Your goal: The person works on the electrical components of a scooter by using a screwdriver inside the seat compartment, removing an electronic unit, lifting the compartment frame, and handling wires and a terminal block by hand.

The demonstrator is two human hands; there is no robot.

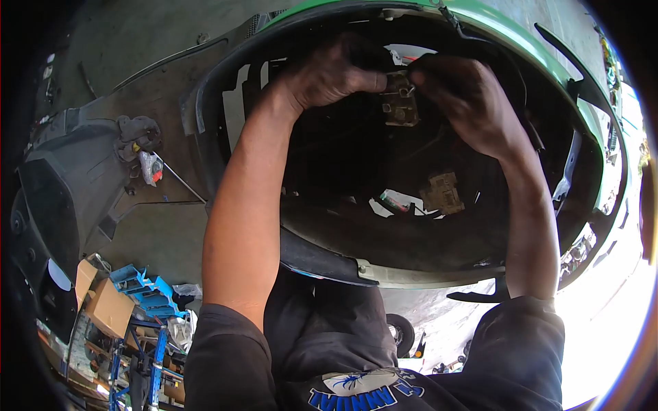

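Note:
A large black shell with a green outer edge [507, 22] lies in front of me, its dark hollow side facing up. My left hand [339, 74] reaches over its far part, fingers bent around the left edge of a small brownish metal bracket [401, 109]. On the bracket's right side, my right hand [469, 99] has its thumb and fingers pinched near the top of it. Shadow hides several fingertips of both hands. A second brownish bracket [443, 193] lies lower in the shell, apart from my hands.
A dark panel [51, 181] stands at the far left, with a crumpled cloth [139, 130] and a thin rod near it. Lower left are a cardboard box [110, 307], blue parts [147, 291] and a blue rack [156, 356]. A wheel [400, 334] shows below the shell.

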